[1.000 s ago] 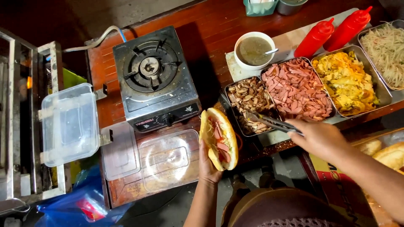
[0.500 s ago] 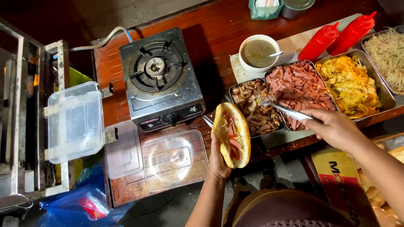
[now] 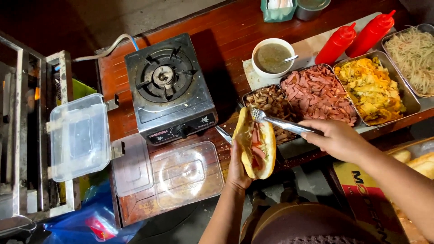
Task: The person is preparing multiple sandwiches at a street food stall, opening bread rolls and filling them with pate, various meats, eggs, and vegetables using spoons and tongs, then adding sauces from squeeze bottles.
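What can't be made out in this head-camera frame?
- Left hand: palm and fingers hidden behind the sandwich.
- Tongs: handle end covered by the right hand.
- Noodle tray: cut off by the right edge.
- Soup bowl: contents too murky to identify.

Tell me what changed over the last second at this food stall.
The right hand carried the metal tongs left, from the tray of brown meat to the split bread roll. The left hand raised and tilted the roll slightly. The gas stove, soup bowl and red bottles stayed put.
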